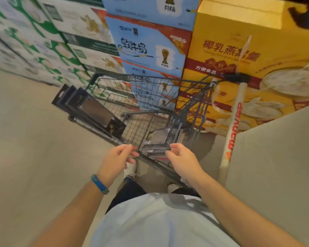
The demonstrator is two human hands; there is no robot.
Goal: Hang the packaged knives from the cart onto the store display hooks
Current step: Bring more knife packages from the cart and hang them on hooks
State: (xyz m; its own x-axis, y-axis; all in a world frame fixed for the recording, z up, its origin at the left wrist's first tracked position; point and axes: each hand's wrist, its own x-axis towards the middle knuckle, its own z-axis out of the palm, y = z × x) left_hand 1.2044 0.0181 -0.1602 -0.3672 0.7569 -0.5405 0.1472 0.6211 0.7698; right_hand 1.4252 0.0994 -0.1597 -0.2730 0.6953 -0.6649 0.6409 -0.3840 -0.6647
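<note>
Before the cart (141, 112) and stacked boxes (150, 49), left hand (117, 158), right hand (181, 157): fingers loose, empty.

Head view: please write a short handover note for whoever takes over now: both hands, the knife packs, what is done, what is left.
Left hand: loosely curled, holds nothing, at the near edge of the cart.
Right hand: fingers at the near stack of packaged knives; whether it grips them, I cannot tell.
A second group of packaged knives stands at the cart's left side.
Done: nothing that this view shows; no display hooks are in view.
Left: lift the packs out, go to the hooks, hang them all.
</note>
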